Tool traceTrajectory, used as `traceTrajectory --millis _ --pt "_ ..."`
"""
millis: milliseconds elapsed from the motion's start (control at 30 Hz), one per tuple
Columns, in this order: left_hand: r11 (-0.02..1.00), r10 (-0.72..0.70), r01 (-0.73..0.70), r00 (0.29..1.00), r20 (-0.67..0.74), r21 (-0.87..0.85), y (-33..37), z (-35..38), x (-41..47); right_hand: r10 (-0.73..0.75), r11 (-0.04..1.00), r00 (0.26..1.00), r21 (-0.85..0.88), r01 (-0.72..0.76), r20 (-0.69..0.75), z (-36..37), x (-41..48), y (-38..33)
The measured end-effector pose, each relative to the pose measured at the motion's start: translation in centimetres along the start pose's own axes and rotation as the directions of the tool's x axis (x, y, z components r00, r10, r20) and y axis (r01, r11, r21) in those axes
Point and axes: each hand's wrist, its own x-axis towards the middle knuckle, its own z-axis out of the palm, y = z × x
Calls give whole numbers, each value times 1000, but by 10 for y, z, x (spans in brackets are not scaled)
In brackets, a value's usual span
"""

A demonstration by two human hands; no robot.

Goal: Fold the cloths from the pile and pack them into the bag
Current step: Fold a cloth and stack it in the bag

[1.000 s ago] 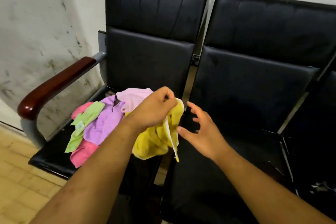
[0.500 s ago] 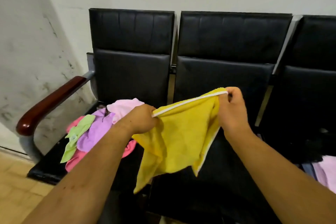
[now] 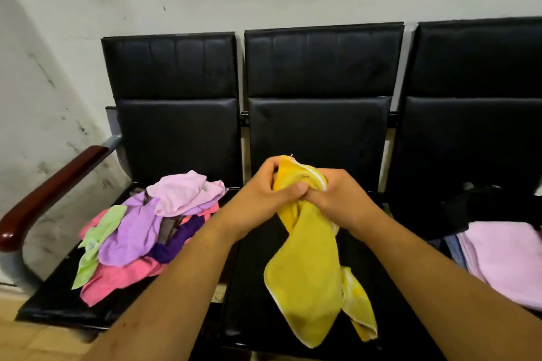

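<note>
**Yellow cloth mid-fold, both hands on it**

Left hand [image 3: 264, 193] and right hand [image 3: 337, 199] meet above the middle seat [image 3: 252, 316]. Both grip the top of the yellow cloth [image 3: 308, 272], which hangs doubled with uneven corners. Likely step: 1st fold. Next move calls for squaring those corners, then halving again. Pile [image 3: 146, 228] on left seat; black bag [image 3: 484, 208] right, near seat edge. The middle seat gives room.

Black three-seat bench [image 3: 319, 132], dark wooden armrest [image 3: 50, 193], scuffed wall [image 3: 50, 73].
</note>
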Motion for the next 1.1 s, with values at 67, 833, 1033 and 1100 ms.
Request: traceTrajectory --millis 67,833,1033,1100 --pt "993 -102 108 987 126 -41 -11 8 -6 93 988 991 131 -80 -91 -8 -4 4" --pt "749 -654 521 484 582 409 -43 -28 -21 536 813 680 -90 -575 500 -109 -40 67" --pt "716 -663 529 720 207 455 -56 -44 0 710 700 639 -194 -687 296 -110 -20 89" --pt "840 -389 400 915 -109 366 -39 -41 23 613 765 784 175 -620 99 -109 5 84"
